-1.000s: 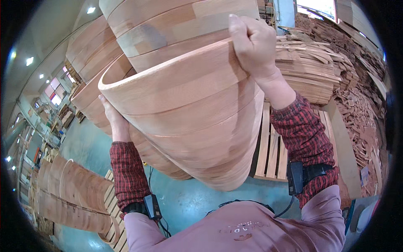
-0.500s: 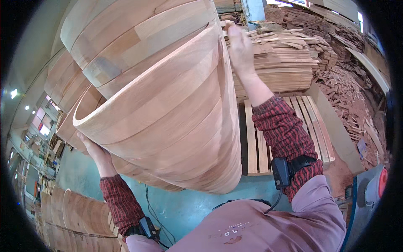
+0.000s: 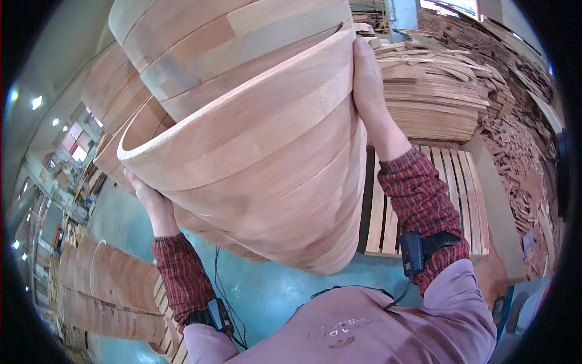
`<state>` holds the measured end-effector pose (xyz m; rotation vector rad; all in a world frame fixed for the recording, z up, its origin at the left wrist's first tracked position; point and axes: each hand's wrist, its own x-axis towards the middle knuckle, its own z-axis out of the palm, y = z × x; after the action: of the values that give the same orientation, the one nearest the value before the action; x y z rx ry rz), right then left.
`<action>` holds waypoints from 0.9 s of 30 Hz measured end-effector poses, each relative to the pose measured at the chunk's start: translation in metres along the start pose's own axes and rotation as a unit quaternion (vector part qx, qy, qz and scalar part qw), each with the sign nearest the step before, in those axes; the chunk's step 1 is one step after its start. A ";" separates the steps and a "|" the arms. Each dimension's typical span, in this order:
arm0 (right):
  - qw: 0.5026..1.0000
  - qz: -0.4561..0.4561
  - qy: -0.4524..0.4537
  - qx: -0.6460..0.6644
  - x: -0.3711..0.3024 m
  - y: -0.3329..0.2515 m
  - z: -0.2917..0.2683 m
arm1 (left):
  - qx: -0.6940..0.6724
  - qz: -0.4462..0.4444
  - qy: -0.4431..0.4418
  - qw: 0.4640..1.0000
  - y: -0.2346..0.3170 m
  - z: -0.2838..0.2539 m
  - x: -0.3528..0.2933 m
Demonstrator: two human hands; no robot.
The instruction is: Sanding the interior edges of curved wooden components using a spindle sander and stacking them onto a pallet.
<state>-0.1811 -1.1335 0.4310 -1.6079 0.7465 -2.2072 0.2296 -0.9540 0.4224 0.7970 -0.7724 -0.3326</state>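
Before me stands a large pale wooden tub-shaped shell (image 3: 242, 151), built of curved glued strips with a thick rounded rim. It tapers toward me and downward. Another wooden shell (image 3: 236, 42) of the same kind rises from inside its rim. My left hand (image 3: 150, 197) holds the lower left side, just under the rim, its fingers partly hidden by the wood. On the far right side, my right hand (image 3: 370, 85) grips the shell near its upper edge, thumb up. Its other fingers are mostly out of sight behind the wood.
More curved wooden shells (image 3: 112, 85) stand behind at left, and others (image 3: 115, 285) lie low at left. A slatted pallet (image 3: 464, 200) sits at right, below stacked thin boards (image 3: 424, 103) and a scrap heap (image 3: 515, 176). A black cable (image 3: 221, 291) runs along the green floor (image 3: 273, 285).
My right hand has come in against the shell's right side and now grips it. My left hand keeps its hold under the rim. The whole view has shifted slightly.
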 end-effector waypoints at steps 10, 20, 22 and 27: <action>0.995 0.050 -0.025 0.083 -0.010 -0.007 0.005 | -0.016 -0.010 -0.021 1.000 -0.007 -0.022 0.019; 0.993 0.057 -0.008 0.106 -0.007 0.000 0.001 | 0.001 -0.003 0.006 1.000 0.001 -0.008 0.008; 0.993 0.051 -0.005 0.107 -0.008 -0.003 -0.001 | -0.001 -0.007 0.009 1.000 0.000 -0.005 0.006; 0.988 0.070 0.004 0.140 -0.013 -0.020 0.004 | 0.011 0.004 0.008 1.000 0.012 0.001 -0.003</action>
<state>-0.1723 -1.1115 0.4329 -1.3668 0.5059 -2.1107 0.2261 -0.9449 0.4302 0.8164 -0.7654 -0.3107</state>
